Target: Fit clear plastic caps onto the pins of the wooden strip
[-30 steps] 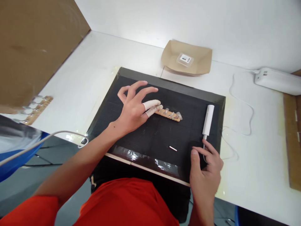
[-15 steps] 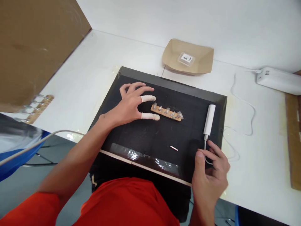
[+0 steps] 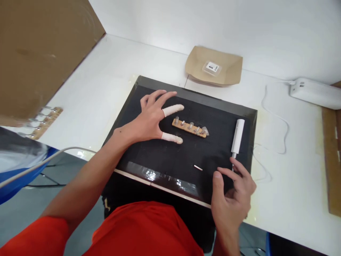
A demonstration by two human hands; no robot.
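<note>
My left hand (image 3: 153,119) is open over the black mat (image 3: 149,153), its thumb and index finger in white finger cots spread apart. Just beyond those fingertips lies a narrow tan strip (image 3: 189,128) bearing several small clear and metal pieces. Near the mat's front right, my right hand (image 3: 234,193) is open, thumb and fingers apart, with nothing visible between them. A white stick-shaped device (image 3: 238,136) with a cable at its lower end lies just above the right fingers. A small thin, shiny rod (image 3: 198,167) rests on the mat between my hands.
A brown paper tray (image 3: 194,67) holding a small clear labelled case (image 3: 212,67) stands at the back. On the right is a white power strip (image 3: 314,93) with a thin cable. Another tan strip with metal pieces (image 3: 46,124) sits at left beside a brown board (image 3: 48,53).
My left thumb and index finger have spread wider, the index finger moving up from the strip. My right hand has shifted left, with its thumb and index finger apart.
</note>
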